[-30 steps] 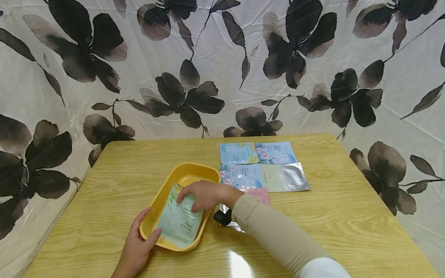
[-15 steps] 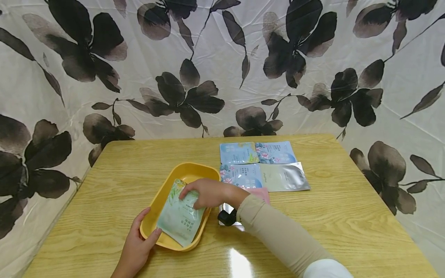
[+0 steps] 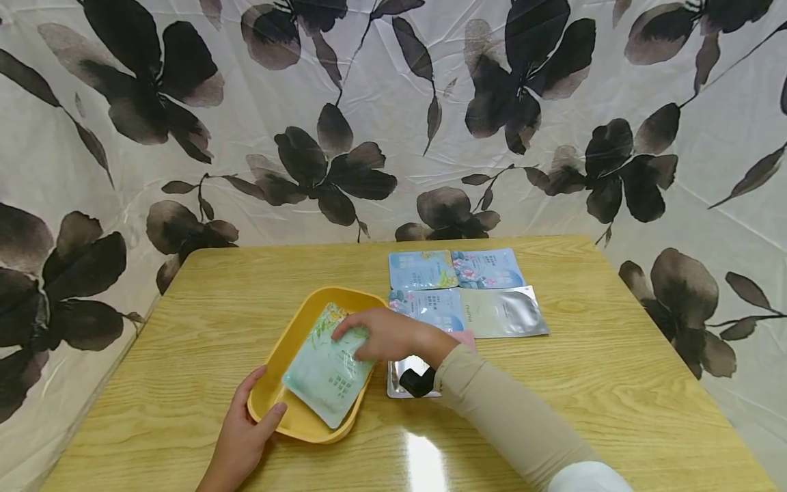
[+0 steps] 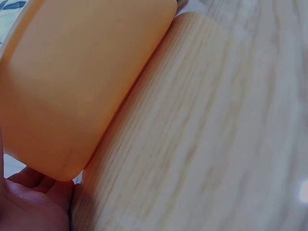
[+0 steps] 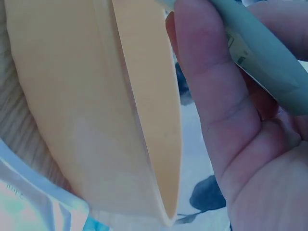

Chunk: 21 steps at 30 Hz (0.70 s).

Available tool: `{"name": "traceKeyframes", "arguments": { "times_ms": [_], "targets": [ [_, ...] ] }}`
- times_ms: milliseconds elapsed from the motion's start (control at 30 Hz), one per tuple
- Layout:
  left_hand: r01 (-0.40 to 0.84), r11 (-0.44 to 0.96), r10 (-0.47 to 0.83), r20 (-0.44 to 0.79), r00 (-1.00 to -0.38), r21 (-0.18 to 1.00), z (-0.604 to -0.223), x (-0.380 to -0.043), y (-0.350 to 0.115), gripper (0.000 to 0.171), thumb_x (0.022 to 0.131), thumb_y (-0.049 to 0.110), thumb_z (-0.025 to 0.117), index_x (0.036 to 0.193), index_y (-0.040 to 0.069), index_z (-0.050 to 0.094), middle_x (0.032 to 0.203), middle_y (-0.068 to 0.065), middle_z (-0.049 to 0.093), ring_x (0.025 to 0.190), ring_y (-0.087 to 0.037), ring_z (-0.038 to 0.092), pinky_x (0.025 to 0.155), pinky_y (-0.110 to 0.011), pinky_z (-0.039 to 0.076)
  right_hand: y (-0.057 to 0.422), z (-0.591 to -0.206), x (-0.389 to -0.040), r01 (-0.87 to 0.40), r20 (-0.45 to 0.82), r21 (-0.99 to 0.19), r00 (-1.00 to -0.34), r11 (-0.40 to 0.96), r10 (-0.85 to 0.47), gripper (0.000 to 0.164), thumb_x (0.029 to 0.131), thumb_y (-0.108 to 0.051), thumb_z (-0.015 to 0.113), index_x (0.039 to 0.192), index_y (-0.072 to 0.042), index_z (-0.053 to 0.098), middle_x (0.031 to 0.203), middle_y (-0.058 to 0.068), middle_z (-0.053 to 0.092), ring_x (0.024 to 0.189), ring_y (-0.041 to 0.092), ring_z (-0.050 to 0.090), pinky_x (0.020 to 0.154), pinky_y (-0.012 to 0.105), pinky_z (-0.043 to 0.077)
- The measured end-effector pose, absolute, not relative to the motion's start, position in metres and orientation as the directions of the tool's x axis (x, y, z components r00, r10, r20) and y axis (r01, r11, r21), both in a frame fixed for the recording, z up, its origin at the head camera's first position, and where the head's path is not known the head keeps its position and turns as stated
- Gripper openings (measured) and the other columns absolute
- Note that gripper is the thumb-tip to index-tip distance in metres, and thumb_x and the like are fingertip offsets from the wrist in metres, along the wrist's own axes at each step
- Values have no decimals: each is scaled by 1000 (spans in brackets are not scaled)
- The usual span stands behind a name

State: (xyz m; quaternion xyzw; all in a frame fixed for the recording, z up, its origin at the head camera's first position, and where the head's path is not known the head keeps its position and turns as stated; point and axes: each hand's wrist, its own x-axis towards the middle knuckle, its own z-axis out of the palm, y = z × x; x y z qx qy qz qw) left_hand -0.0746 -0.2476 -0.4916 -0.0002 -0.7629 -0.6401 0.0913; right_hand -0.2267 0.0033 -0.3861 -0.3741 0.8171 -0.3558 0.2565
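A yellow plastic bin (image 3: 301, 424) sits on the wooden table, left of centre. My left hand (image 3: 244, 420) grips its near-left corner, thumb over the rim; the left wrist view shows the bin's outer wall (image 4: 86, 86) beside that hand. My right hand (image 3: 384, 335) pinches a pale green face mask packet (image 3: 328, 376) by its right side, thumb and fingers on either side. The packet is tilted over the bin's opening, its upper end raised. In the right wrist view the packet (image 5: 276, 62) passes between thumb and fingers, above the bin's rim.
Right of the bin lie flat packets in rows: blue ones (image 3: 423, 270), a pale green and silver one (image 3: 507, 313), a pink one (image 3: 464, 337) and a silver one (image 3: 398, 379), the last two partly under my right wrist. A floral cloth (image 3: 369, 68) hangs behind the table.
My right hand has moved slightly right and away from me, drawing the green packet up and rightward. More of the bin's floor shows at the near end. My left hand has stayed put.
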Motion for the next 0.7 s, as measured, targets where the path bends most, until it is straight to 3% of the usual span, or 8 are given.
{"name": "traceKeyframes", "arguments": {
  "times_ms": [133, 300, 500, 700],
  "targets": [
    [110, 188, -116, 133, -984, 976, -492, -74, -248, 64, 97, -5, 59, 151, -4, 24, 143, -27, 30, 105, 0, 55, 80, -15, 52, 13, -385, -230, -434, -122, -776, -608, 457, -784, 43, 86, -5, 68, 124, -24, 69, 115, -3, 63, 70, 11, 49, 64, 25, 42],
    [122, 170, -111, 142, -984, 978, -492, -75, -249, 64, 97, -7, 58, 151, -5, 23, 141, -31, 32, 105, -1, 55, 80, -15, 52, 26, -382, -232, -432, -85, -792, -622, 432, -779, 44, 85, -4, 65, 126, -21, 68, 120, -2, 61, 63, 11, 43, 62, 27, 39],
    [124, 165, -104, 142, -984, 979, -492, -74, -249, 64, 98, -6, 58, 151, -4, 23, 140, -30, 31, 104, -3, 57, 80, -17, 52, 41, -381, -233, -353, -74, -849, -659, 394, -749, 42, 85, -2, 65, 124, -15, 68, 112, 0, 65, 79, 12, 59, 61, 26, 45],
    [125, 173, -106, 145, -984, 977, -491, -74, -248, 64, 97, -7, 58, 151, -5, 23, 140, -31, 32, 103, -3, 57, 79, -16, 52, 58, -382, -234, -313, -25, -895, -676, 318, -736, 42, 85, -1, 64, 126, -10, 66, 117, 6, 64, 83, 15, 65, 69, 28, 52]
  ]
}}
